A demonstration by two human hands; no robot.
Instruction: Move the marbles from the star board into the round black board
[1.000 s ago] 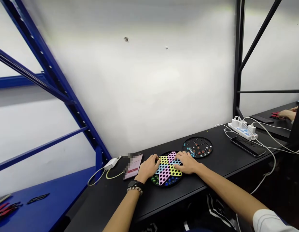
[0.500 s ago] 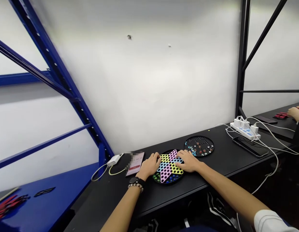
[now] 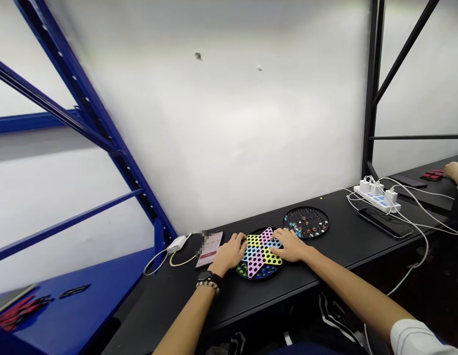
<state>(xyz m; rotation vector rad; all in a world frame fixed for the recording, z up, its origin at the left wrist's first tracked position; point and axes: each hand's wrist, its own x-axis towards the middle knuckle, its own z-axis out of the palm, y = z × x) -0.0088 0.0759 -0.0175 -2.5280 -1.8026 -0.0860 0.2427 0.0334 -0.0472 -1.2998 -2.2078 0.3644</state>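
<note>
A star-shaped Chinese checkers board (image 3: pixel 255 261), pink, yellow and light blue with black holes, lies over a round black tray (image 3: pixel 260 279). Green and blue marbles (image 3: pixel 267 271) show in the tray between the star's near points. My left hand (image 3: pixel 230 252), with a watch and a beaded bracelet at the wrist, grips the board's left side with bent fingers. On the other side my right hand (image 3: pixel 291 245) holds the board's right edge, thumb and fingers over its blue and yellow parts. The undersides of both grips are hidden.
Behind my right hand sits another round black tray (image 3: pixel 327 231) with marbles. A phone (image 3: pixel 209 250) lies left, beside a white adapter (image 3: pixel 177 243). To the right are a power strip (image 3: pixel 378 199), cables and a dark phone (image 3: pixel 384 223). Another person's hand (image 3: pixel 455 171) is far right.
The view has shifted slightly, so everything sits a little differently in the picture. Both hands stay on the board's sides, with hardly any visible movement.
</note>
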